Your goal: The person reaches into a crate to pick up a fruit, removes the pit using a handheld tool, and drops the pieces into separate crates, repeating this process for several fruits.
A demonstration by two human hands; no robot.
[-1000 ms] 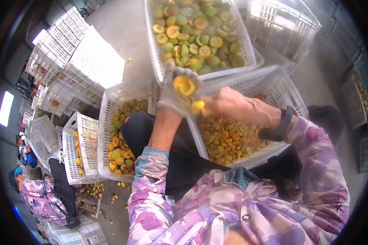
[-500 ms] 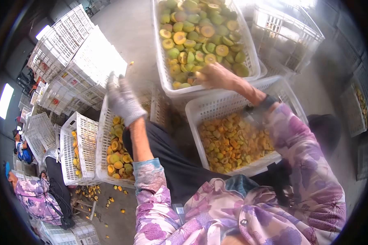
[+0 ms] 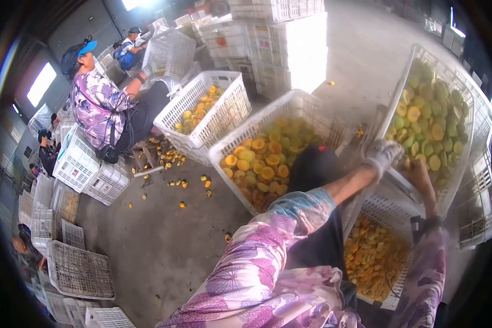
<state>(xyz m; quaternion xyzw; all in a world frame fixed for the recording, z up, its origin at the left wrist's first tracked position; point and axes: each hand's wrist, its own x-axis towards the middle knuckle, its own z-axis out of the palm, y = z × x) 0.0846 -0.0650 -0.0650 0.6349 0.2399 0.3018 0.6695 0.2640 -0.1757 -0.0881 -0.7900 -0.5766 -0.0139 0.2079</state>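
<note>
On the right side of the floor, halved green-and-yellow fruit [image 3: 434, 128] fills a white slatted crate [image 3: 396, 90], which seems set high and close so that its load lies within arm's reach. Both hands meet over its near edge. The gloved left hand [image 3: 385, 156] has its fingers bent at the rim, beside the fruit; from where I stand I cannot tell whether it has hold of a piece. The bare right hand [image 3: 419, 174] is just beside it, fingers drawn in, and whatever it may be gripping is hidden too. A glove on only one side suggests that hand needs the more cover. Nearer, below the hands, a lower crate [image 3: 385, 209] holds small orange and yellow pieces [image 3: 374, 254]; its spot beside the dark-trousered leg [image 3: 314, 172] probably keeps it handy without any stretching. Left of that leg, another crate [image 3: 303, 104] carries larger cut pieces [image 3: 265, 158], likely put there so the two loads stay apart. Further left, yellow bits [image 3: 172, 158] lie scattered on the floor [image 3: 164, 240], near a seated co-worker [image 3: 101, 109] beside a smaller crate [image 3: 224, 112]. Beyond, tall stacked crates [image 3: 265, 46] stand close together, presumably to save floor space.
</note>
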